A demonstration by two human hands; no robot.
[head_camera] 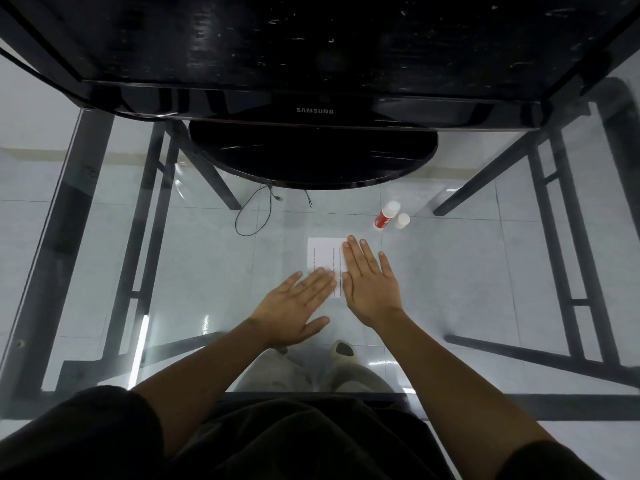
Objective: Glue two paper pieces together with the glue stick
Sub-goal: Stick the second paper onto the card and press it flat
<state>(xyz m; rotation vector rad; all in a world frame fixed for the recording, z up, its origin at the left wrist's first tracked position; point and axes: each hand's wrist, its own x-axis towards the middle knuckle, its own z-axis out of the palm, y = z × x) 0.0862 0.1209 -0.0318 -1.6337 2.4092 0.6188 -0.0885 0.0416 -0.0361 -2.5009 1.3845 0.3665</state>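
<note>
Hands (294, 306) (370, 285) cover paper's (323, 252) near and right edges, glue stick (385, 216) just beyond

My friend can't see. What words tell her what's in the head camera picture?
A left hand and right hand press flat on a white paper with printed lines on a glass table. A red-and-white glue stick stands beyond the right hand, a white cap beside it, before a black monitor.

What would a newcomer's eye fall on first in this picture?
Both hands lie flat on a white paper on the glass table: left hand on its near edge, right hand over its right side. Beyond it, a red glue stick sits beside a small white cap. A black monitor fills the far edge.
</note>
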